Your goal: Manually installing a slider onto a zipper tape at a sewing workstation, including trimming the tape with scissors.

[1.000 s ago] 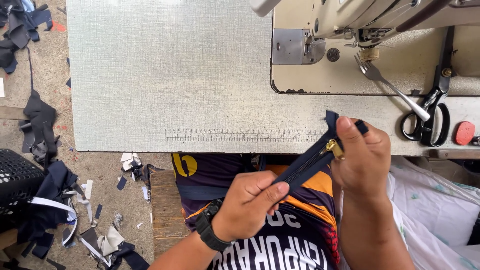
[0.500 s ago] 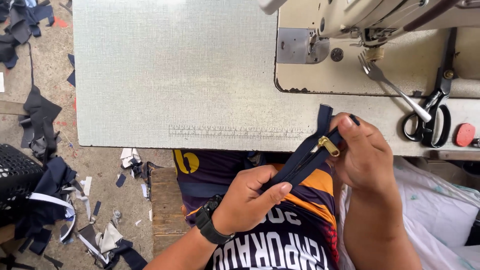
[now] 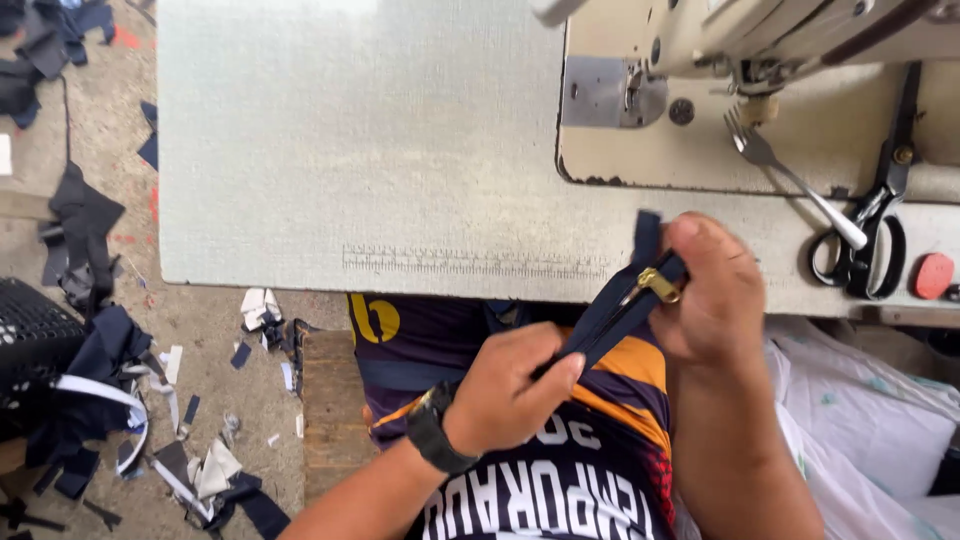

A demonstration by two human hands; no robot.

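A dark navy zipper tape (image 3: 612, 318) with a gold slider (image 3: 658, 284) runs slanted between both hands, just in front of the sewing table's near edge. My right hand (image 3: 712, 295) grips its upper end, thumb pressed beside the slider. My left hand (image 3: 505, 395), with a black watch on the wrist, pinches the lower end of the tape over my lap. A short end of the tape sticks up above my right thumb.
A beige sewing machine (image 3: 760, 60) stands at the back right of the grey table (image 3: 350, 150). A fork (image 3: 790, 180), black scissors (image 3: 872, 225) and a small red disc (image 3: 932, 276) lie on its base. Dark fabric scraps (image 3: 90, 330) litter the floor on the left.
Both hands with the zipper have shifted slightly left and up toward the table edge. The gold slider now sits closer to my right thumb.
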